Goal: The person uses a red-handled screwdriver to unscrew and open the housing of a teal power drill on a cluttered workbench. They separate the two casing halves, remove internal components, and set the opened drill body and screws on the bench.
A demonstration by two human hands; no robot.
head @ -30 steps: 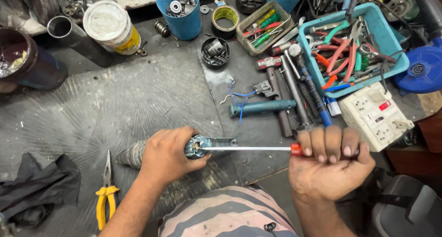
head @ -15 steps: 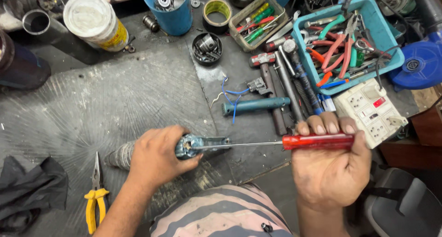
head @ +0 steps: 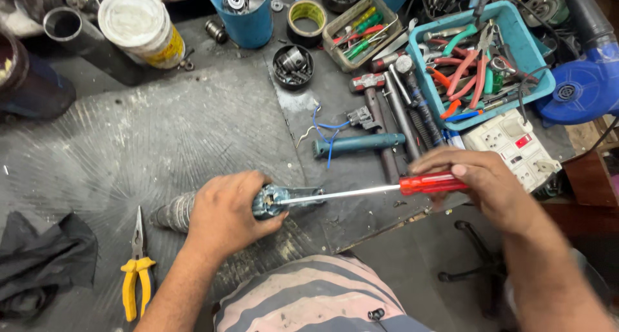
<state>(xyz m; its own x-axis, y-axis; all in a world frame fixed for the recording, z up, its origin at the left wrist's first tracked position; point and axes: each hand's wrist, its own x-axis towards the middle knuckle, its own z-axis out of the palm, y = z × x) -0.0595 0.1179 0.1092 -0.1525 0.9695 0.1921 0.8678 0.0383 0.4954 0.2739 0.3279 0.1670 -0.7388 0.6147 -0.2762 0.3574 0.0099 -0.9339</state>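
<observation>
A grimy teal tool body [head: 274, 200] with a ribbed grey end [head: 173, 211] is gripped by the left hand [head: 225, 213], the fingers wrapped over its middle, and is held down on the dark ribbed mat [head: 129, 145] near the centre of the view. A red-handled screwdriver [head: 387, 188] is clasped in the right hand [head: 480, 187], fingers closed over the handle, and its long steel shaft is laid almost level, running toward nine o'clock, with the tip set into the tool body's exposed end. Yellow-handled pliers [head: 137, 274] are seen on the mat at about seven o'clock from the left hand, and a crumpled black cloth [head: 42, 261] lies beyond them at the frame's edge. A teal tube handle with a blue wire [head: 358, 144] lies at about twelve o'clock from the screwdriver shaft. A blue tray of pliers [head: 535, 68] is placed at one o'clock, with a white switch board [head: 509, 148] just below it, and a white tub [head: 138, 26] stands at eleven o'clock.
</observation>
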